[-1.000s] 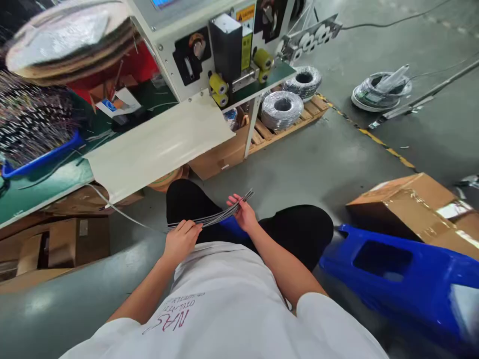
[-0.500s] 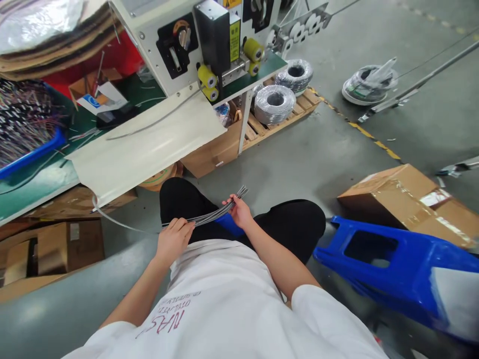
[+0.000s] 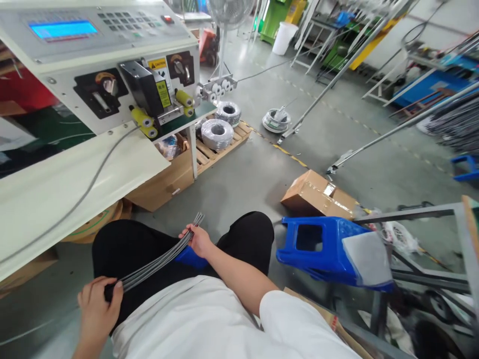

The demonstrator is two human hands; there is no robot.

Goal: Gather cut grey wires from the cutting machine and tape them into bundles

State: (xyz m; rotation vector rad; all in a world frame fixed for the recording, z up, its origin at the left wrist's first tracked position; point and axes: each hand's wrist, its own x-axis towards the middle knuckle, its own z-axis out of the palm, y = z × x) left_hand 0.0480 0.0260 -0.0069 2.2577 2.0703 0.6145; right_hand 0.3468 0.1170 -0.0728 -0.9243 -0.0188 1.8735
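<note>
My right grip (image 3: 197,241) pinches the grey wires (image 3: 159,266) near one end; my left grip (image 3: 98,305) curls by the other, whether pinching I cannot tell.

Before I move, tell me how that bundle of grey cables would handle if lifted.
The bundle of grey cables looks bendy but springy, given its smooth curve between left hand and right hand. It might fan apart: no tie shows, and the tips beyond the right hand spread slightly.
</note>
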